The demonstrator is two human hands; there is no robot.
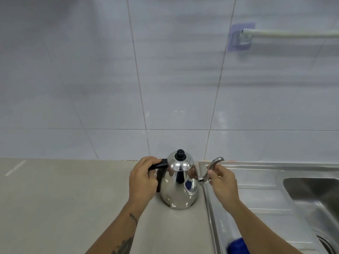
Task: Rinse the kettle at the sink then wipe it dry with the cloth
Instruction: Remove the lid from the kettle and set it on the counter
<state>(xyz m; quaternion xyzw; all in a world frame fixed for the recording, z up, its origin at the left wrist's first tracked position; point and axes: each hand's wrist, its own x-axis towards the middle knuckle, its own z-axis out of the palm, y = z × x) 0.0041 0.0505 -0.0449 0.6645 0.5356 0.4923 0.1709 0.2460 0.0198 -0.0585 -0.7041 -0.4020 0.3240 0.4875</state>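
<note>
A shiny steel kettle (178, 187) with a black lid knob and a thin curved spout stands upright on the beige counter (64, 198), right beside the sink's edge. My left hand (142, 178) is wrapped around its black handle on the left. My right hand (222, 180) pinches the thin spout on the right. The steel sink (311, 195) lies to the right, its basin at the far right edge. A blue thing (237, 245), partly hidden under my right forearm, rests on the sink's drainboard; whether it is the cloth I cannot tell.
A white tiled wall rises behind the counter. High on the right a pale rail (286, 34) is fixed to the wall by a purple adhesive mount (240, 36). The sink's flat drainboard (256, 180) runs between the kettle and the basin.
</note>
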